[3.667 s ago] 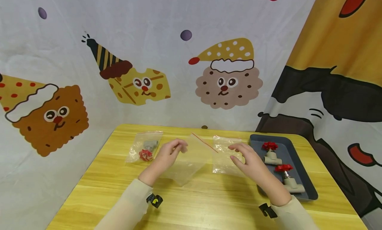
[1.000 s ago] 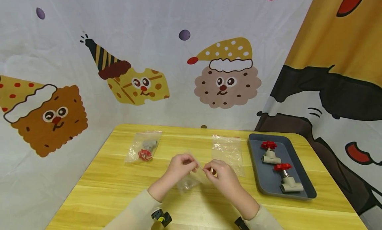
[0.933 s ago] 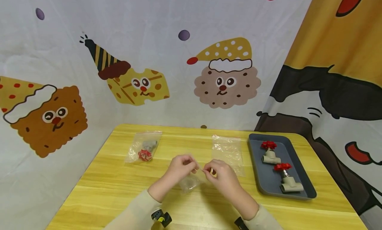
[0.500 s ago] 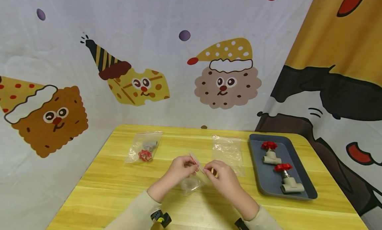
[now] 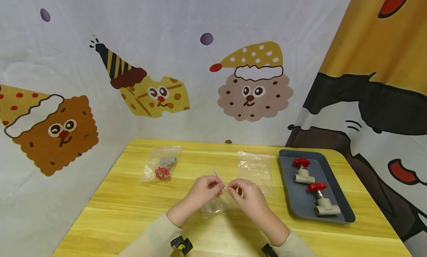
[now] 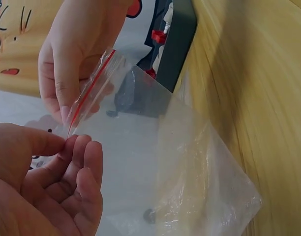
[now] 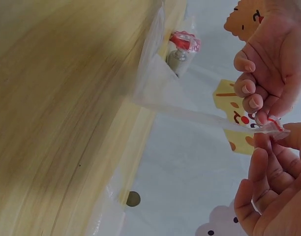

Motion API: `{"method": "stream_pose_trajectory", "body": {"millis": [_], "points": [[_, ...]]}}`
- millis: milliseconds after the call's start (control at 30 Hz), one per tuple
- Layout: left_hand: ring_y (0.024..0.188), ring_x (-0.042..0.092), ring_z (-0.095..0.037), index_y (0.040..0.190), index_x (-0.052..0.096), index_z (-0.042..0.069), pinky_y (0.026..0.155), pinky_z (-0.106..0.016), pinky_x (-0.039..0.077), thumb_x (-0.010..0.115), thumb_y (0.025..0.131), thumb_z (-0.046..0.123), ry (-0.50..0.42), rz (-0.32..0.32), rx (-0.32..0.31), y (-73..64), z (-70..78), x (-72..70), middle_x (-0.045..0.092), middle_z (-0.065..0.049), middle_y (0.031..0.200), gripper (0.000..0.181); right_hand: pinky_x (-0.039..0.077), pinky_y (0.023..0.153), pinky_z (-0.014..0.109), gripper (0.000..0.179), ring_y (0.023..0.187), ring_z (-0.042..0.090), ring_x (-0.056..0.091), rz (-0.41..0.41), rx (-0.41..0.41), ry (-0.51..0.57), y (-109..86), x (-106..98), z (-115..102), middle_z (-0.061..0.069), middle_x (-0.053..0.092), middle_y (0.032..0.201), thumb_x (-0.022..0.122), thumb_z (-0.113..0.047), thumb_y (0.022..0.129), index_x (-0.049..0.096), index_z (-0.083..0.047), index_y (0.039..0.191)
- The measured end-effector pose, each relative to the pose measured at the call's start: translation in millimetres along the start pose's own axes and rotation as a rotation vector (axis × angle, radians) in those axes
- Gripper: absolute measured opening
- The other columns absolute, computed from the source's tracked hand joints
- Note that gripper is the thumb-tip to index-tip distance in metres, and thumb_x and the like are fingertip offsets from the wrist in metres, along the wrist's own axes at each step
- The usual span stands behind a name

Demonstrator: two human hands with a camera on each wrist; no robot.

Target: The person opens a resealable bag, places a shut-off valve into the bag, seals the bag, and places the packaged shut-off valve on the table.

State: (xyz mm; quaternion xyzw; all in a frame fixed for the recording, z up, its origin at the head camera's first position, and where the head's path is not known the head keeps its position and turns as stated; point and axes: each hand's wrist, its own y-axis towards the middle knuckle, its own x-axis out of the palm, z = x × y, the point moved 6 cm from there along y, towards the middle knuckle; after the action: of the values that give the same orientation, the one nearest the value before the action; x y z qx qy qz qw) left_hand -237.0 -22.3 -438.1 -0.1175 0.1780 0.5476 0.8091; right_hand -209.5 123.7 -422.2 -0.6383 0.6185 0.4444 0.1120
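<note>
Between my hands hangs a clear zip-lock bag (image 6: 180, 162) with a red seal line along its top edge. My left hand (image 5: 204, 188) pinches that edge between thumb and forefinger, its other fingers loosely curled in the left wrist view. Close beside it, my right hand (image 5: 248, 194) pinches the same edge with thumb and fingertips. No object shows inside the bag, whose lower part hangs below the hands near the wooden table (image 5: 133, 212).
At the back left lies another zip-lock bag (image 5: 148, 168) containing a valve with a red handwheel (image 5: 162, 173). A flat clear bag (image 5: 253, 168) lies behind my right hand. On the right, a grey tray (image 5: 300, 208) holds two beige valves with red handwheels. A printed curtain (image 5: 200, 12) backs the table.
Both hands have come together and down from apart over the table, now pinching the bag's top edge. Over the last second they have shifted only slightly along the seal.
</note>
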Motion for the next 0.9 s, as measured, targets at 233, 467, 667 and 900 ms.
{"method": "stream_pose_trajectory", "body": {"millis": [233,467,667,900], "points": [[0.064,0.06,-0.015,0.081,0.066,0.009,0.057,-0.022,0.048,0.051,0.098,0.019,0.057,0.007,0.014,-1.2,1.7,1.8,0.063,0.0,0.069,0.025,0.041,0.053,0.016,0.008,0.062,0.013,0.054,0.0,0.012,0.002,0.7,-0.2,0.1,-0.018,0.056,0.07,0.072,-0.018,0.085,0.067,-0.022,0.08],[0.056,0.055,-0.009,0.077,0.066,0.013,0.051,-0.021,0.046,0.052,0.097,0.018,0.168,0.038,0.065,-3.8,7.4,-2.0,0.06,0.004,0.064,0.025,0.041,0.053,0.017,0.007,0.061,0.013,0.054,0.018,-0.003,-0.041,2.3,-0.4,2.8,-0.016,0.058,0.07,0.072,-0.016,0.084,0.068,-0.02,0.079],[0.052,0.048,-0.006,0.072,0.064,0.013,0.049,-0.02,0.042,0.056,0.09,0.016,0.264,0.079,0.062,-5.6,8.0,-7.1,0.056,0.008,0.059,0.021,0.039,0.051,0.017,0.006,0.056,0.006,0.048,0.066,0.019,-0.078,3.9,-4.8,10.5,-0.013,0.058,0.067,0.074,-0.015,0.083,0.07,-0.017,0.078],[0.051,0.048,-0.006,0.071,0.067,0.012,0.047,-0.02,0.04,0.057,0.088,0.016,0.274,0.068,0.052,-6.2,6.2,-8.1,0.056,0.008,0.058,0.019,0.039,0.05,0.017,0.006,0.055,0.002,0.045,0.076,0.014,-0.09,5.3,-7.9,13.9,-0.012,0.059,0.066,0.074,-0.015,0.081,0.07,-0.015,0.077]]}}
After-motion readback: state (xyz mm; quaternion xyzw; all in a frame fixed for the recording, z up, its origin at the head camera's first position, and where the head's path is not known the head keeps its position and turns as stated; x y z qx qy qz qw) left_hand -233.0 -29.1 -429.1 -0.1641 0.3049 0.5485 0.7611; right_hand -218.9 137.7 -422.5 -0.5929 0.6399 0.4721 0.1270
